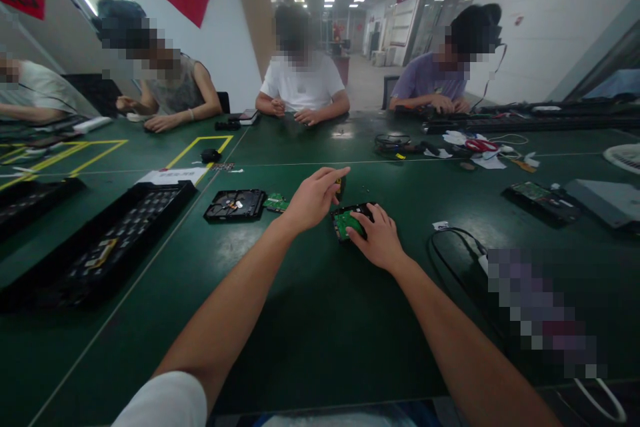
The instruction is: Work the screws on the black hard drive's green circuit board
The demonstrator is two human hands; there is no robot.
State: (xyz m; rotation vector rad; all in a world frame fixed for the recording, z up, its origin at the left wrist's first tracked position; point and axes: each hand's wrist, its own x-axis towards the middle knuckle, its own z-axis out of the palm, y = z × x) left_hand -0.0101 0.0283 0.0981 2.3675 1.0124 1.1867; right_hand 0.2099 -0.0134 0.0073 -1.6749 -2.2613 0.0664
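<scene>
A black hard drive with a green circuit board (344,221) lies on the green table (310,320) in front of me. My right hand (377,235) rests on it, fingers curled over its near right edge and gripping it. My left hand (314,197) hovers just left of and above the drive, fingers pinched round a small dark and yellow tool (341,187) whose shape I cannot make out. An opened hard drive (235,204) and a loose green circuit board (276,202) lie to the left of my left hand.
Long black trays (100,247) stretch along the left. A black cable (453,247) loops at the right, near another drive (543,199) and a grey box (607,200). Several people sit at the far edge, their hands on the table. Yellow tape lines mark the left.
</scene>
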